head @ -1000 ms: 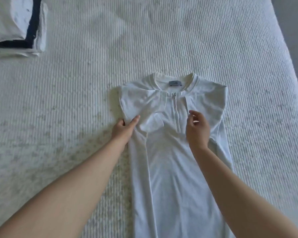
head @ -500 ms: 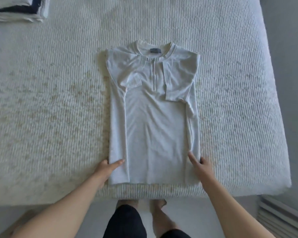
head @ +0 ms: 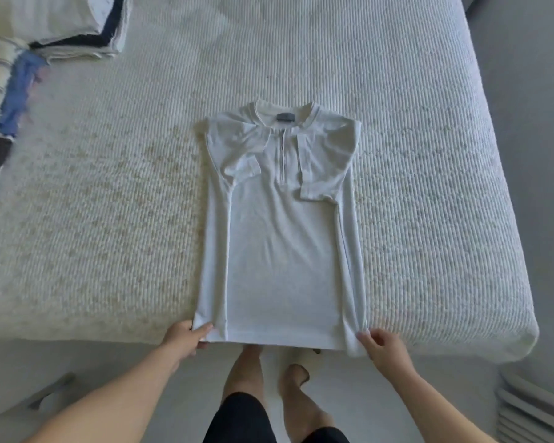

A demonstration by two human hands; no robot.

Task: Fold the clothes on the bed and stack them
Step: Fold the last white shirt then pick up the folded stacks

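My white shirt [head: 282, 251] lies flat on the bed [head: 413, 155], in the middle, with its collar on the far side and its bottom edge at the near edge of the bed. Both short sleeves are folded in over the front, and the long sides are folded in too, so the shirt looks like a long strip. A small zip [head: 282, 155] runs down from the collar, and a little grey tag [head: 285, 117] sits inside the neck.

My left hand [head: 186, 338] is at the near left corner of the shirt. It pinches that corner, with the thumb on top of the cloth. My right hand [head: 383, 345] is at the near right corner. Its fingers are bent and touch the corner, and it seems to pinch the cloth as well, though that side is harder to see.

On the far left of the bed sits a stack of folded clothes [head: 74, 24], white with a dark blue stripe. Just beside it, at the left edge, lies a pile of other clothes [head: 10, 87], some striped, some blue, and some dark grey.

I stand at the near side of the bed. My bare feet [head: 269, 372] are on the floor [head: 445, 394] right under the shirt's bottom edge.
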